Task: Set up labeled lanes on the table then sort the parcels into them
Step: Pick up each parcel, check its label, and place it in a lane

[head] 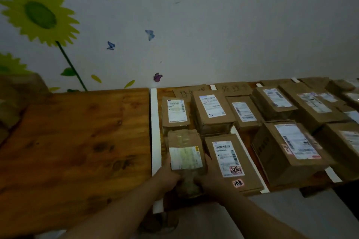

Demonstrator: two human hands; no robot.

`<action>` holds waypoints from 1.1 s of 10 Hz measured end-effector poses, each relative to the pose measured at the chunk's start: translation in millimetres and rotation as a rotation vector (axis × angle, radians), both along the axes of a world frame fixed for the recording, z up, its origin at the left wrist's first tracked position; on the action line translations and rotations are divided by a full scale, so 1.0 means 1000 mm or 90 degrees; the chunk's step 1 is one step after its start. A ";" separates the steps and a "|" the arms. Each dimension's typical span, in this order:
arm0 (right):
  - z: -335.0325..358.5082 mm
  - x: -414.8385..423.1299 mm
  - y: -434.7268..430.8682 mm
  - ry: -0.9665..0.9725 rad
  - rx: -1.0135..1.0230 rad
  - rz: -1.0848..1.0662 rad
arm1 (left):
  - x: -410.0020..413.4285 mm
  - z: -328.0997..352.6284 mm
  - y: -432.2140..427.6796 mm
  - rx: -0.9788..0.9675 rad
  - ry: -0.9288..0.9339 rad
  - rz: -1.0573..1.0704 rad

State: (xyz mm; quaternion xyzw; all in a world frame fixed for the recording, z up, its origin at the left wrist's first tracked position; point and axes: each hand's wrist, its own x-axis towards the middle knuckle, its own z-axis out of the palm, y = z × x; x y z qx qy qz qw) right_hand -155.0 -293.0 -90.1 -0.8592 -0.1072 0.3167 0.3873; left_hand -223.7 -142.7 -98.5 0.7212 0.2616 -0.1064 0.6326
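Near edge of desk [77, 141]: both hands grasp one parcel [184, 153], the left hand [167, 176] on its left side and the right hand [209, 182] on its right, fingers curled round its near end. Cannot tell whether it is lifted or resting. It lies in the leftmost lane, just right of a white strip [155, 132] and beside a red-stamped parcel [229, 161].

Farther back, parcels fill the lanes. Card labels [233, 88] stand at the far edge.

Judgement: lanes set, sorting well advanced. A blurred brown heap [19, 93] at the left edge may be unsorted.

Parcel [185, 153] on counter [77, 141], between left hand [169, 176] and right hand [209, 180]. Lane strip [155, 132] just left of left hand; second parcel [229, 159] just right of right hand.
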 end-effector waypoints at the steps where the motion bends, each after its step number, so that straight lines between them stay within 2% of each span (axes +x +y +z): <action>1: -0.002 0.007 -0.002 0.008 -0.027 0.052 | 0.002 -0.001 0.000 0.052 0.033 -0.018; 2: 0.009 0.011 0.002 -0.088 -0.041 0.074 | -0.002 0.025 0.005 0.087 0.068 -0.037; 3: 0.035 0.015 0.019 -0.124 0.001 0.094 | -0.001 0.048 0.026 0.125 0.109 0.026; 4: 0.065 0.008 0.051 -0.160 0.006 0.174 | -0.019 0.065 0.064 0.187 0.132 0.088; 5: 0.093 -0.012 0.097 -0.162 0.071 0.225 | -0.056 0.088 0.111 0.200 0.120 0.143; 6: 0.104 -0.038 0.149 -0.133 0.122 0.278 | -0.100 0.108 0.158 0.264 0.121 0.185; 9: 0.123 -0.141 0.305 -0.092 0.151 0.359 | -0.244 0.142 0.302 0.342 0.128 0.272; 11: 0.128 -0.191 0.382 -0.059 0.149 0.390 | -0.313 0.152 0.379 0.360 0.185 0.314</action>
